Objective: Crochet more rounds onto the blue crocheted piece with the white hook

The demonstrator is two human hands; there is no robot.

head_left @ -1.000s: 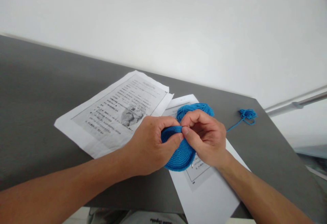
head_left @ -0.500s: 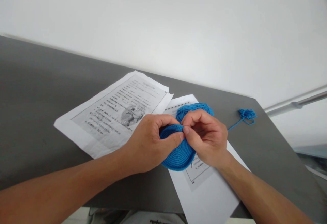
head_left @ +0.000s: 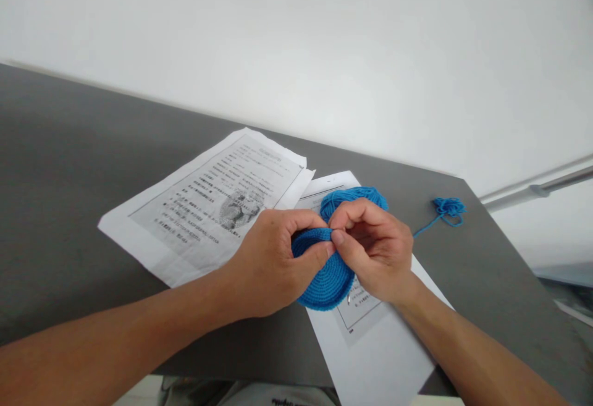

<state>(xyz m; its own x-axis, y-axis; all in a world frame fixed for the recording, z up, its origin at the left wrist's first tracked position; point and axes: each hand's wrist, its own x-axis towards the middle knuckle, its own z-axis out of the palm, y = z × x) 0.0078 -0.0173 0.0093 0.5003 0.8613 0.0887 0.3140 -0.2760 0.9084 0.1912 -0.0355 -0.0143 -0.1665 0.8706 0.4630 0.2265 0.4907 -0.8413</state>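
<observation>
- Left hand (head_left: 273, 264) firmly on the job: the thumb presses inside the blue crocheted piece (head_left: 327, 282), the fingers wrap behind its rim, and that grip is closed.
- Right hand (head_left: 382, 251) meets it at the top: thumb and forefinger pinch together at the same rim, thumbs almost touching. Whether a loop or a tool sits between those tips, I can't tell.
- The piece itself, round with raised sides, is tilted toward us in both hands, above the near half of the tabletop (head_left: 92, 208).
- A small shiny bit (head_left: 349, 299) shows at its lower right edge, too small to name.
- Just behind the right hand, partly hidden, a ball of blue yarn (head_left: 353, 197) rests on the white sheet (head_left: 377, 363), and that sheet runs right past the near edge.
- Over by the far right corner, a loose yarn tangle (head_left: 449, 207), with a strand (head_left: 422, 230) trailing in behind the right hand.
- To the left, printed pages (head_left: 194, 202) lie slanted, top corner close to the far edge, their text too blurred to read.
- Beyond that far edge, a plain white wall (head_left: 278, 54).
</observation>
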